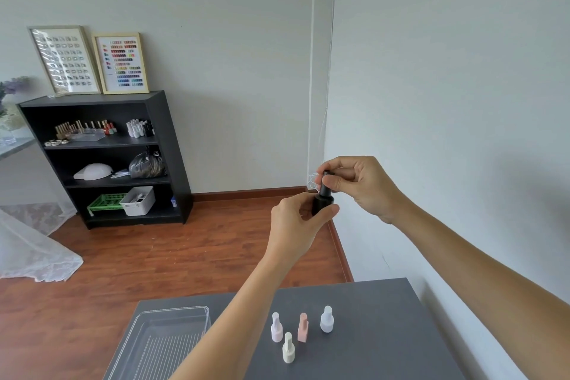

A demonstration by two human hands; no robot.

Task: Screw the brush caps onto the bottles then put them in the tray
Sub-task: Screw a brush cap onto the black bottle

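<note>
Grey counter point(370, 302) is carrying four capped pastel bottles point(276, 328) beside a clear tray point(148, 315), apparently empty. Raised well above, the left hand point(296, 225) is gripping the upright black bottle point(322, 203) while the right hand point(361, 185) is pinching its cap point(325, 183) from directly overhead, along the bottle's vertical axis.

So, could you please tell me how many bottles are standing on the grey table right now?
4: a pale pink bottle, a cream bottle nearest the camera, a peach bottle, and a white bottle furthest right. A fifth, black bottle is held in the air.
</note>
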